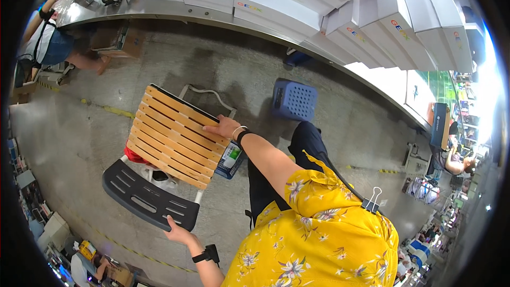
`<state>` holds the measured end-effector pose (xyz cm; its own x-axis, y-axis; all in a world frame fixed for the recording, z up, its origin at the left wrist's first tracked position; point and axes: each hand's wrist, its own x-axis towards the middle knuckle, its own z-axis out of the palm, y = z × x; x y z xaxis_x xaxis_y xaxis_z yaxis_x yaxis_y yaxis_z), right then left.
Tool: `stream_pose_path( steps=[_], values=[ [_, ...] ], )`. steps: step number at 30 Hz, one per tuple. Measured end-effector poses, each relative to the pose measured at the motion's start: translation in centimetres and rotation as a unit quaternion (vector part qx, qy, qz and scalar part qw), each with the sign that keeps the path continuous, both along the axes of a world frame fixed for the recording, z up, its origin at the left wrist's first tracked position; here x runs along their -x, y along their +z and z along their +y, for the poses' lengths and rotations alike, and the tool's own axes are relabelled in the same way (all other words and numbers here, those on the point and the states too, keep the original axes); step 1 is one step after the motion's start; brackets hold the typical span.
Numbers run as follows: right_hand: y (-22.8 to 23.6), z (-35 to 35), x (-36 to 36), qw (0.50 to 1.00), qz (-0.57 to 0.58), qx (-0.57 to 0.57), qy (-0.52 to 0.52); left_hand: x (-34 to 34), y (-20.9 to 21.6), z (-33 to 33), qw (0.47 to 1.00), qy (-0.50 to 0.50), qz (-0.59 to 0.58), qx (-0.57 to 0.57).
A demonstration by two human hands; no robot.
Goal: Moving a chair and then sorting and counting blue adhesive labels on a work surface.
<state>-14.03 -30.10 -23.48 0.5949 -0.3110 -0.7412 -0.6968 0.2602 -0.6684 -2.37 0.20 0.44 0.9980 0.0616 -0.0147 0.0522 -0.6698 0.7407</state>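
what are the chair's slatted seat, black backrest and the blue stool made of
Slatted seat: probably satin-finished wood, from its warm tan slats.
Black backrest: likely matte moulded plastic, with rounded slots.
Blue stool: apparently semi-matte plastic, its top evenly perforated.

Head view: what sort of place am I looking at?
Most likely a factory or packing workshop: white boxes are stacked on a long metal-edged workbench, the grey floor carries yellow marking tape, and other people sit at benches around.

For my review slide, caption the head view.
Left hand on black backrest, right hand on wooden slats of a chair.
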Motion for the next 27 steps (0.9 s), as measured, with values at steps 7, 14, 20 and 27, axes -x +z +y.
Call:
stream_pose_path(
  steps=[7,14,20,27],
  values=[
    [0.1,0.2,-0.1,0.999,0.003,-0.006,-0.033,-0.4,0.2,0.2,1.000,0.001,0.026,-0.001],
    [0.9,0.4,0.1,0.999,0.028,-0.002,-0.034,0.2,0.4,-0.1,1.000,-0.010,0.018,0.019],
    [0.8,0.7,0.2,0.999,0.027,0.018,-0.034,0.7,0.3,-0.2,0.999,-0.015,0.023,0.041],
    [1.0,0.5,0.4,0.999,0.021,0.017,-0.024,0.5,0.6,-0.4,0.999,-0.030,0.002,0.015]
  ],
)
